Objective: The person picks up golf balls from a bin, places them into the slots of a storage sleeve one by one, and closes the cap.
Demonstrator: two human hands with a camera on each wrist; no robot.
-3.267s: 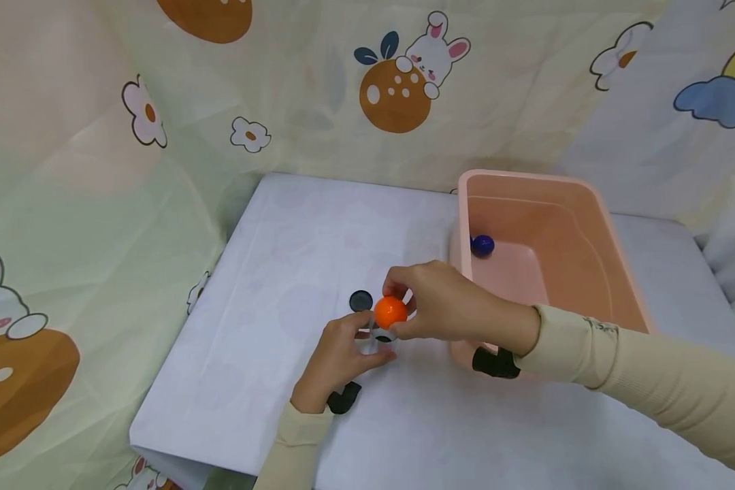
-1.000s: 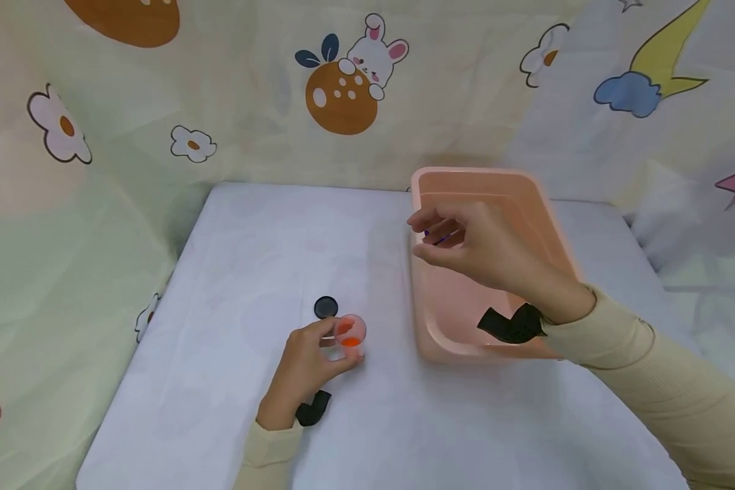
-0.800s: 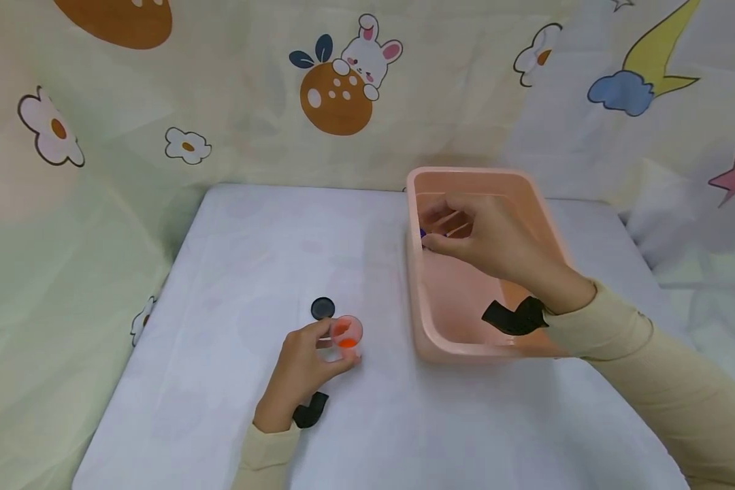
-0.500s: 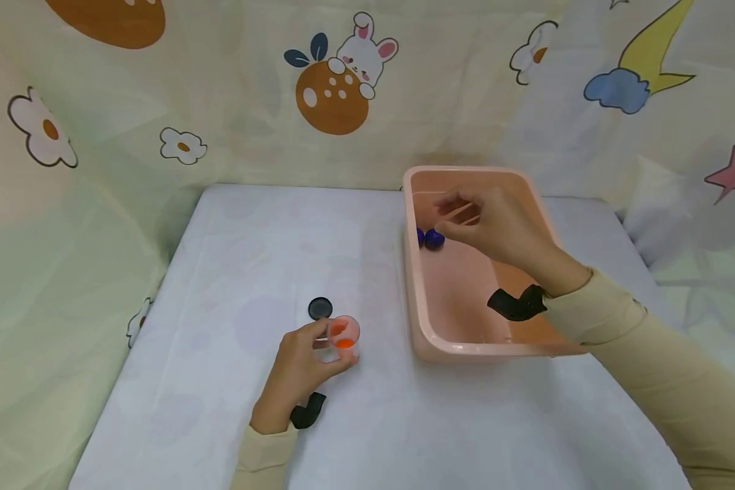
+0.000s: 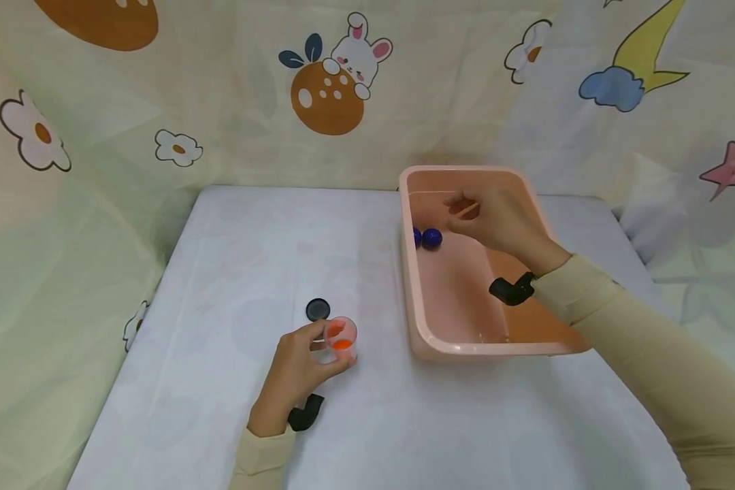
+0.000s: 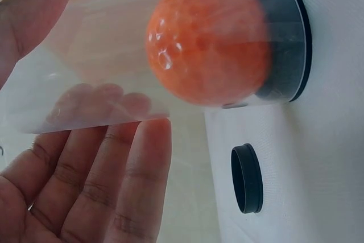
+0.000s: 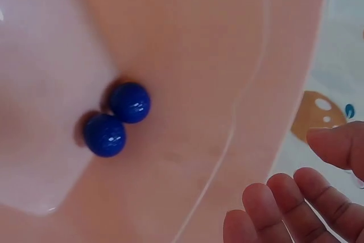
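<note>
My left hand holds a clear plastic tube upright on the table, thumb on one side and fingers on the other. An orange ball lies low inside it, just above the tube's black base. Beside the tube rests a round black cap. My right hand hovers over the pink tub, its fingers loosely bent with nothing between them. Two dark blue balls, one nearer the middle and one by the wall, touch each other on the tub's floor.
A white cloth covers the table. The tub's raised rim stands at the right of the tabletop. Behind and to the left hangs a printed curtain with rabbits and flowers.
The orange ball has gone from my right hand into the tube. My right hand has moved over the tub, then drawn rightward, away from the blue balls. My left hand keeps holding the tube.
</note>
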